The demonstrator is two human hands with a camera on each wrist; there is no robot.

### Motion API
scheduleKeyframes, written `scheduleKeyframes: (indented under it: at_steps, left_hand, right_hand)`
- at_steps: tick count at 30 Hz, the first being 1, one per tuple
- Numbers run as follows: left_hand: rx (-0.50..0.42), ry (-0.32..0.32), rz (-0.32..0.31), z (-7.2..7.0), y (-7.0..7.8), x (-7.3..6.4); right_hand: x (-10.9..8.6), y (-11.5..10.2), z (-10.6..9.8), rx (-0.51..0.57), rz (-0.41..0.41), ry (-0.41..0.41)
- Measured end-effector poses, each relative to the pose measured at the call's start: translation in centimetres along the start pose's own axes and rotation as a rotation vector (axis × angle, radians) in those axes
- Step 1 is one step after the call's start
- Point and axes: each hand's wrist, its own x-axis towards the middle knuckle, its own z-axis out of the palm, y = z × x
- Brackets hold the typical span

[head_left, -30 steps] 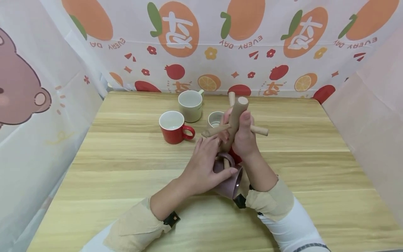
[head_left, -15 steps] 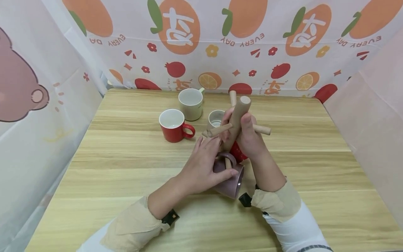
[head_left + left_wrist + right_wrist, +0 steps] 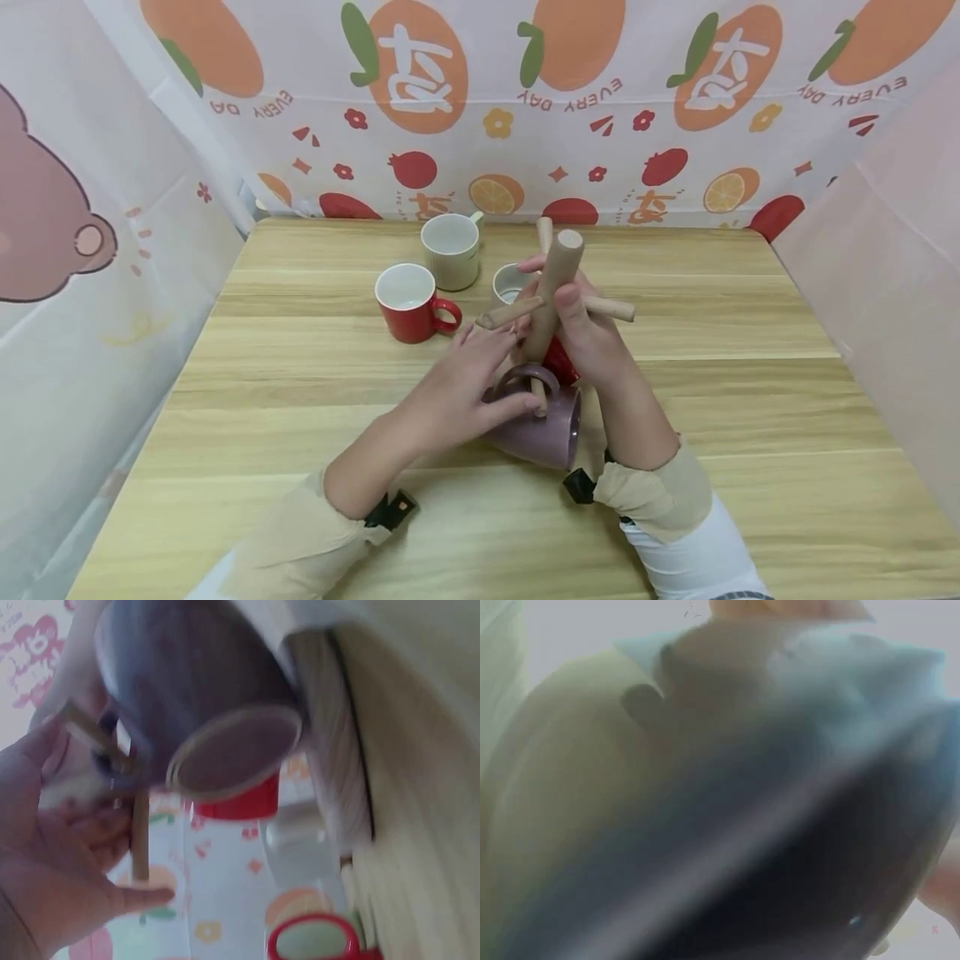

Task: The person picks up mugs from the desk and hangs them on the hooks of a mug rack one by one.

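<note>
In the head view, my right hand (image 3: 596, 346) grips the upright post of a wooden mug tree (image 3: 561, 271), its thumb along the post. A purple mug (image 3: 538, 437) hangs by its handle on a low near peg, tipped sideways. Beside it is my left hand (image 3: 438, 396), fingers spread and thumb near the peg tip. In the left wrist view, the mug's round base (image 3: 236, 750) faces the camera and the left hand (image 3: 56, 862) is not wrapped around it. A second red mug (image 3: 561, 363) is mostly hidden behind the post. The right wrist view is blurred, filled by the mug.
A red mug (image 3: 407, 308) with a white inside stands on the wooden table (image 3: 285, 400), left of the tree. Behind it is a pale green mug (image 3: 452, 254). A whitish cup (image 3: 510, 283) sits behind the tree, partly covered. A fruit-print curtain (image 3: 495, 125) borders the back edge.
My left hand has drawn back slightly to the left, its thumb coming away from the purple mug, whose handle shows more. The right hand keeps its grip on the tree, which shifts slightly.
</note>
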Motion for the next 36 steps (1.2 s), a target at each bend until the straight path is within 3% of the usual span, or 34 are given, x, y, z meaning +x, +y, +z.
scheduleKeyframes:
  at_steps: [4, 7, 9, 12, 15, 18, 27, 33, 36]
  left_hand:
    - [0.042, 0.087, 0.100, -1.9, -1.2, -0.1]
    - [0.173, 0.117, 0.077, -3.4, -2.5, 0.1]
    - [0.280, 0.065, -0.009, -4.5, -3.8, 0.4]
    - [0.414, -0.068, -0.149, -5.7, -5.9, 0.8]
    - [0.433, -0.181, -0.278, -6.3, -7.7, 1.4]
    - [0.421, -0.254, -0.361, -6.5, -8.8, 2.2]
    - [0.446, -0.364, -0.417, -6.5, -11.4, 5.1]
    - [0.424, -0.441, -0.483, -6.6, -11.6, 6.2]
    - [0.433, -0.439, -0.483, -6.5, -11.7, 6.3]
  right_hand:
    - [-0.1, -0.1, 0.0, -0.011, 0.014, -0.003]
    - [-0.2, -0.1, -0.1, -0.026, 0.037, 0.015]
    - [-0.2, -0.1, -0.1, -0.038, 0.046, 0.025]
    - [-0.2, -0.2, 0.0, -0.045, 0.050, 0.029]
    - [-0.1, -0.2, 0.1, -0.048, 0.045, 0.022]
    - [-0.1, -0.2, 0.2, -0.044, 0.040, 0.016]
    - [-0.2, 0.0, 0.2, -0.038, 0.047, 0.022]
    - [-0.2, 0.2, 0.1, -0.047, 0.054, 0.034]
    - [-0.2, 0.3, 0.0, -0.052, 0.043, 0.035]
